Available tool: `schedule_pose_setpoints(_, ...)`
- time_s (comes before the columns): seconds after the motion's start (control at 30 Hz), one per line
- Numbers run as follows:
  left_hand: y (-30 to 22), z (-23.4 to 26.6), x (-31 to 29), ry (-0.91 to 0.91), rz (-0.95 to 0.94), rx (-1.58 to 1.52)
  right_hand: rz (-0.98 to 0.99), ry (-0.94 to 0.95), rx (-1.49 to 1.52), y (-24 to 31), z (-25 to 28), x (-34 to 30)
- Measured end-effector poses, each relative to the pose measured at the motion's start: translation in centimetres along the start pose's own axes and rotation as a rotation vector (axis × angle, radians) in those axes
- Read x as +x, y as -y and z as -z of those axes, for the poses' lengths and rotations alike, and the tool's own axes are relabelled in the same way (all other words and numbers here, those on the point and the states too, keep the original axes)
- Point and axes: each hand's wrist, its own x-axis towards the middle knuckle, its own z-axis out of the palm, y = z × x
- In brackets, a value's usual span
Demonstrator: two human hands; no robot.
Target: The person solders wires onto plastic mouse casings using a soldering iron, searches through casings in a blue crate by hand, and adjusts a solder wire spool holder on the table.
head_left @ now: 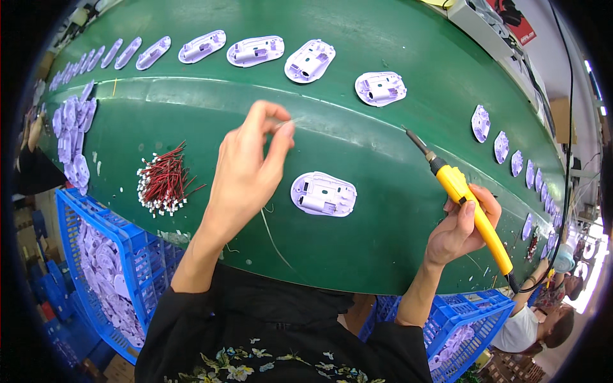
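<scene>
My left hand [246,166] is raised over the table with thumb and index finger pinched on a thin pale solder wire [276,242], whose lower length trails to the table. To the right, my right hand [463,230] grips a yellow soldering iron [469,198], its dark tip pointing up and to the left, clear of any part. Between the hands lies a pale purple plastic shell [324,194], hollow side up, touched by neither. Left of my left wrist is a pile of red wires with white connectors [167,180].
More purple shells [255,51] line the green table [383,255] in a curved row. Stacked shells [73,134] sit at left. Blue crates [137,246] with shells stand below the table edge. The iron's black cable [567,159] loops up at right. Another person [533,325] sits at far right.
</scene>
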Motion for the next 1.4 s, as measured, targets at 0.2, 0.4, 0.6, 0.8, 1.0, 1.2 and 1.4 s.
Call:
schedule_pose_setpoints(0.2, -1.1, -6.9, 7.6, 0.008, -0.489, 0.418, 0.036, -0.066, 0.002, 0.2, 0.2, 0.1)
schedule_pose_setpoints(0.4, -0.2, -10.1, 10.2, 0.152, -0.431, 0.494, 0.080, -0.104, 0.004, -0.5, 0.9, 0.1)
schedule_pose_setpoints(0.6, 0.3, -0.2, 4.6, 0.053, -0.432, 0.400, 0.074, -0.065, 0.004, -0.5, 1.2, 0.1)
schedule_pose_setpoints(0.8, 2.7, 6.9, -2.4, 0.168, -0.091, 0.543, -0.018, 0.068, 0.146, 0.6, -1.2, -1.9)
schedule_pose_setpoints(1.0, 6.4, 4.8, -6.5, -0.086, -0.070, 0.029, -0.167, 0.269, 0.157, 3.0, -5.4, -3.3)
schedule_pose_setpoints(1.2, 7.0, 2.7, -7.7, -0.091, -0.140, -0.120, -0.198, 0.466, 0.167, 3.1, -8.3, -4.3)
schedule_pose_setpoints(1.4, 7.3, 1.8, -7.0, -0.215, -0.321, 0.114, -0.186, 0.442, 0.114, 1.5, -7.4, -5.4)
